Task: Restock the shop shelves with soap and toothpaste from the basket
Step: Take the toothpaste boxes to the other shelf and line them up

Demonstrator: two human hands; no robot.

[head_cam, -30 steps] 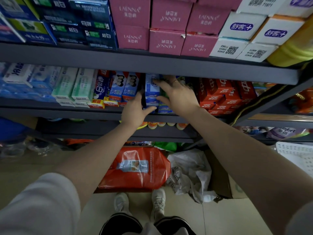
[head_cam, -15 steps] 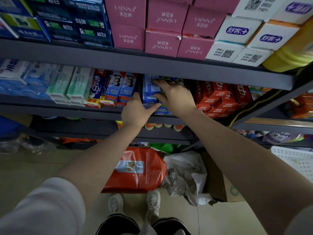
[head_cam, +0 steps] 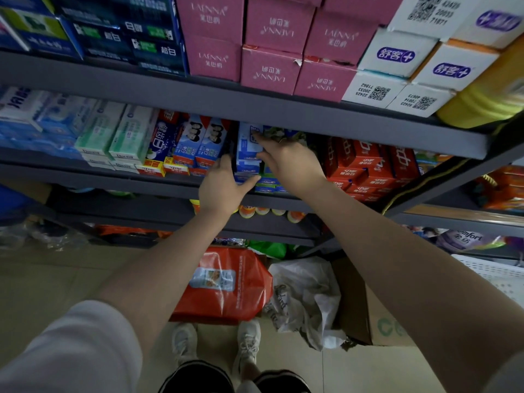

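Both my hands reach into the middle shelf (head_cam: 158, 181) among toothpaste boxes. A blue-and-white toothpaste box (head_cam: 247, 153) stands upright in the row. My left hand (head_cam: 224, 187) grips its lower left side, thumb across the front. My right hand (head_cam: 289, 163) presses on its right side, fingertips at the top edge. Green-blue boxes (head_cam: 268, 182) lie stacked under my right hand. Red toothpaste boxes (head_cam: 365, 165) fill the shelf to the right, blue and green ones (head_cam: 124, 134) to the left. A white basket (head_cam: 499, 275) shows at the right edge.
The upper shelf holds pink boxes (head_cam: 272, 46), dark blue boxes (head_cam: 124, 32) and white boxes (head_cam: 402, 66). On the floor below lie a red bag (head_cam: 226, 285), a white plastic bag (head_cam: 306, 296) and a cardboard box (head_cam: 368, 321). My shoes (head_cam: 215, 341) stand on the tiles.
Both hands have stayed on the blue-and-white box, pushing it slightly deeper into the row; the left thumb has slid across its front. The view has shifted a little.
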